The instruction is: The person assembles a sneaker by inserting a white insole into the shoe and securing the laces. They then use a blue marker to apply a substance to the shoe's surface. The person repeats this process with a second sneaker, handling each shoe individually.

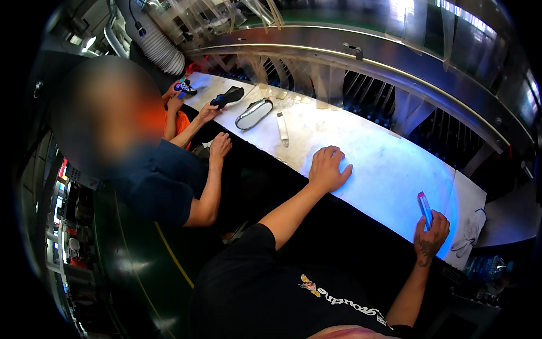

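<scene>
On the pale bench top (372, 169), lit blue-violet, my left hand (327, 168) lies palm down with its thumb apart, holding nothing. Toward the bench's right end, my right hand (433, 233) is wrapped round a slim upright bar (424, 208) with a reddish tip; blue light tints it, and its kind is unclear. A similar whitish bar (283, 129) lies left of my left hand. Beside that rests a dark shoe upper (254, 114) with its pale underside up.
At left a co-worker holds a black shoe upper (228, 97); farther on, another person's hands hold a shoe (185, 87). Behind the bench runs a metal machine hood (316, 42) with clear plastic strips. White cord (468, 240) and a plastic bottle (490, 266) are at right.
</scene>
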Available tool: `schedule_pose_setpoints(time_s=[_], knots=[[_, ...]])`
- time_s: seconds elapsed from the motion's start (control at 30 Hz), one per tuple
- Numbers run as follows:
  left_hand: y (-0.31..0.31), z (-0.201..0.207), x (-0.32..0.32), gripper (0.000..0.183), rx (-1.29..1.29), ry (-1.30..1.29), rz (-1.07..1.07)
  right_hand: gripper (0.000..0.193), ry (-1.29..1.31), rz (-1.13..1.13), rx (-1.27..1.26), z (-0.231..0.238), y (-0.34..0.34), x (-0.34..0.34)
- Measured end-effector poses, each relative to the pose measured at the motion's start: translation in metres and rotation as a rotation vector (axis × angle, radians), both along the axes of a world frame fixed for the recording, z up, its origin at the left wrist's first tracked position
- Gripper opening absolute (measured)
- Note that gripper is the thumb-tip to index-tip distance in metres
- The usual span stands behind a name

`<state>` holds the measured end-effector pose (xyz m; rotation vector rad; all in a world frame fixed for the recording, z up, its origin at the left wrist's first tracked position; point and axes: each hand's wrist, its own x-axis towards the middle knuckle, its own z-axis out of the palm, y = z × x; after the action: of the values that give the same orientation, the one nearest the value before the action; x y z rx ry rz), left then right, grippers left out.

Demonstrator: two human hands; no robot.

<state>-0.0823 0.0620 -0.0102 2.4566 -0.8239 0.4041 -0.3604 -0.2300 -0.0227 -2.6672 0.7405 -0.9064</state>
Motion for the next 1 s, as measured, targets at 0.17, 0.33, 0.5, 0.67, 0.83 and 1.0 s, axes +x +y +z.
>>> schedule_pose_setpoints(time_s=[0.17,0.33,0.5,0.67,0.83,1.0], knots=[[-0.0020,-0.0031,0.0003,0.037,-0.009,-0.012,0.005,0.035,0.024,-0.007,0.000,0.0000,-0.0020,-0.0017],[-0.0011,0.0007,0.0004,0.037,0.015,0.015,0.012,0.034,0.017,0.000,0.016,0.0010,-0.0012,-0.0014],[-0.0004,0.0002,-0.0004,0.037,-0.007,-0.011,0.000,0.034,0.011,-0.013,0.012,0.0003,0.0003,-0.0009],[-0.0022,0.0010,-0.0008,0.037,0.010,0.011,0.011,0.035,0.026,-0.016,0.029,-0.0006,-0.0016,-0.0020],[-0.0017,0.0036,-0.0014,0.037,0.017,0.037,0.017,0.034,0.022,-0.016,0.021,-0.0008,-0.0013,-0.0020],[-0.0003,-0.0008,0.0006,0.037,0.004,-0.001,0.011,0.034,0.017,-0.013,0.016,0.0000,-0.0004,0.0001]])
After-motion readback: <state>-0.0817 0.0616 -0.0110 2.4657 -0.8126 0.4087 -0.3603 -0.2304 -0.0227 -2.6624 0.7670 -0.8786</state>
